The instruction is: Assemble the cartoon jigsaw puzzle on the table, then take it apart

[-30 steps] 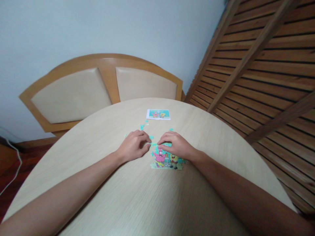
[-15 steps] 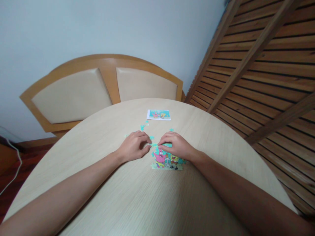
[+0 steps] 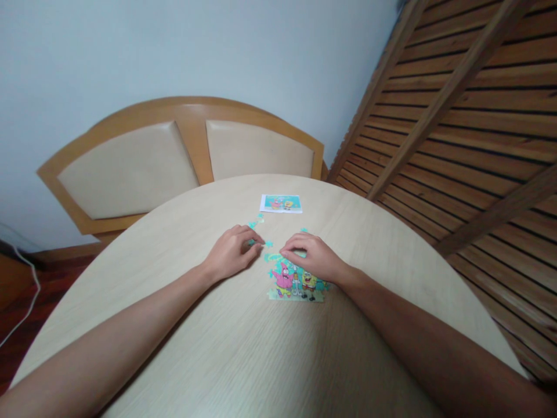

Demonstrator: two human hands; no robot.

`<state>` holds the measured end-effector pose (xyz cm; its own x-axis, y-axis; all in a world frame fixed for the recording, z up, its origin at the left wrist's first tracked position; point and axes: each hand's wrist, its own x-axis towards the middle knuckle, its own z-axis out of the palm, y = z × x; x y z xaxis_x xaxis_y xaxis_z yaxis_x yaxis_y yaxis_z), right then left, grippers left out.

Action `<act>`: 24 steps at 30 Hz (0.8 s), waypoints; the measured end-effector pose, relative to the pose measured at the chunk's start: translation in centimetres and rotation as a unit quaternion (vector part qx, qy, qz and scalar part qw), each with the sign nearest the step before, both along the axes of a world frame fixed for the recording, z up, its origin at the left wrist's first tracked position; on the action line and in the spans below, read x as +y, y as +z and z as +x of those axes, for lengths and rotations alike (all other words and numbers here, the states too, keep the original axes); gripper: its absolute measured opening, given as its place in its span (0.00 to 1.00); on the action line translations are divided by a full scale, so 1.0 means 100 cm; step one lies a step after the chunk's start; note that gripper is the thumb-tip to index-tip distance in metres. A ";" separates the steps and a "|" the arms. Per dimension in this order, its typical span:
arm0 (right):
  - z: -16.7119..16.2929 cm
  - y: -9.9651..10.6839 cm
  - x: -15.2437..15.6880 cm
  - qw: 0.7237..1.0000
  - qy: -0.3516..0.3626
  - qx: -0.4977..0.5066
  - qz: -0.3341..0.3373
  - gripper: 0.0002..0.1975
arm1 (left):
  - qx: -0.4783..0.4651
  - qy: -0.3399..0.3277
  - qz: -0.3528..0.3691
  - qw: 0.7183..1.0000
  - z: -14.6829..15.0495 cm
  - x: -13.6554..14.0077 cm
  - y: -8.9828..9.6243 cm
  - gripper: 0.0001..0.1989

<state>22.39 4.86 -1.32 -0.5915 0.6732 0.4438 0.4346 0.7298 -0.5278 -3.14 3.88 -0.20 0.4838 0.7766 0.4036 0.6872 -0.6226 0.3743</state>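
A partly joined jigsaw puzzle (image 3: pixel 285 284) with cartoon figures on a turquoise ground lies flat on the table. Over its upper right part is my right hand (image 3: pixel 314 255), thumb and forefinger pinched on a green puzzle piece (image 3: pixel 274 256) at the top edge. My left hand (image 3: pixel 232 251) rests to the left with thumb and forefinger apart. Its forefinger tip is beside a loose turquoise piece (image 3: pixel 269 244), and nothing shows between the fingers. My right hand hides part of the puzzle.
A printed picture card (image 3: pixel 282 203) lies farther back on the round wooden table (image 3: pixel 183 348). Other loose pieces (image 3: pixel 260 216) lie in front of it, and one piece (image 3: pixel 304 230) sits beyond my right hand. A padded chair back (image 3: pixel 130 162) stands behind the table, a slatted wooden panel (image 3: pixel 470 133) on the right.
My left hand has drawn back up and left from the puzzle's top edge. My right hand has hardly moved, its thumb and forefinger now closer together.
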 end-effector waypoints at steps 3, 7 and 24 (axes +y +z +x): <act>-0.001 0.001 0.000 0.998 -0.055 0.019 -0.007 0.06 | -0.008 0.012 0.001 1.000 -0.005 0.005 -0.001 0.12; 0.000 0.001 0.001 0.995 -0.096 0.018 -0.009 0.07 | 0.007 -0.036 0.014 0.999 -0.004 0.007 -0.006 0.14; 0.000 -0.002 0.002 0.993 -0.114 0.017 -0.001 0.08 | 0.020 -0.002 -0.024 1.000 -0.017 0.018 0.002 0.15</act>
